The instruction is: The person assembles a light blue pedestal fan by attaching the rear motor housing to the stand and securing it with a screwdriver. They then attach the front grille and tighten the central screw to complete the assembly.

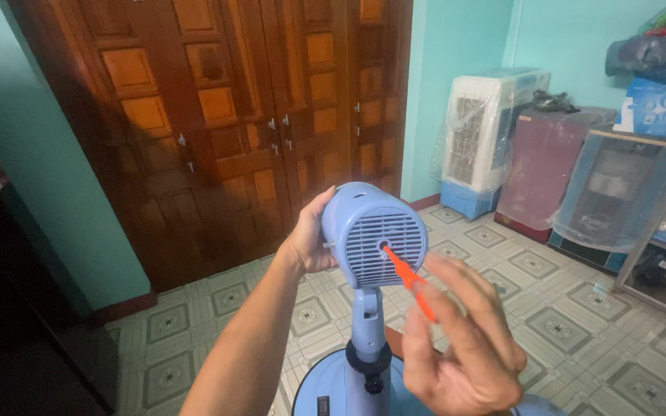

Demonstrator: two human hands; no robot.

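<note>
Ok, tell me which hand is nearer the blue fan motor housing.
Left. The left hand grips the blue fan motor housing from its side; the right hand sits below, holding an orange screwdriver into its grille.

A room in a home: patterned floor tiles lie below the fingers, a tall wooden wardrobe stands beyond them against turquoise walls, and to their right sit a plastic-wrapped air cooler, covered furniture and a cluttered shelf.

Wooden doors, wrapped air cooler, cluttered shelf line the tiled floor.
</note>
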